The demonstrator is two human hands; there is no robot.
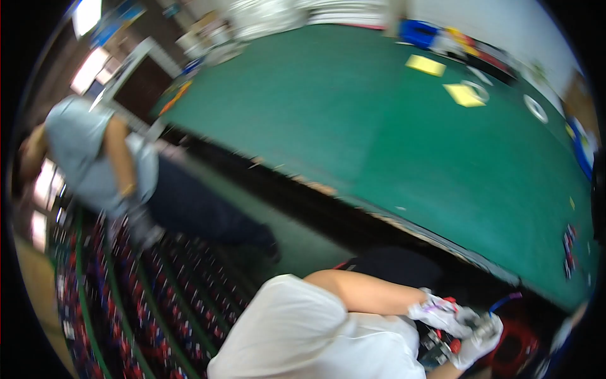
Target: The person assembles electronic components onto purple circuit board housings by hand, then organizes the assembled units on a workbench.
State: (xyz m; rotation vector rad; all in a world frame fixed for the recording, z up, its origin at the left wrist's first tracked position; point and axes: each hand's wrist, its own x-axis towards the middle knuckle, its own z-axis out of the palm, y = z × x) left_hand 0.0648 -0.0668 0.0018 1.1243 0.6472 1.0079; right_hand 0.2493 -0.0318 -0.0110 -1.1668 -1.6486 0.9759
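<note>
Both my hands wear white gloves and are close together at the lower right, beside the green table's near edge. My left hand [445, 316] has its fingers curled around something small that blur hides. Fingers pressed together, my right hand [481, 340] sits just to the right of it. A thin blue wire [502, 303] with a purple tip sticks up from between the fingers of my right hand. Small red and dark parts [435, 341] show below my hands, too blurred to name. A round red thing [514, 344] lies to the right of them.
A large green table [303, 107] stretches ahead, with yellow papers [464, 95], a white ring [536, 108] and a blue bin [418, 33]. At left, a co-worker [107, 151] leans over rows of small red and dark parts [145, 297]. A dark cluster [569, 251] lies at far right.
</note>
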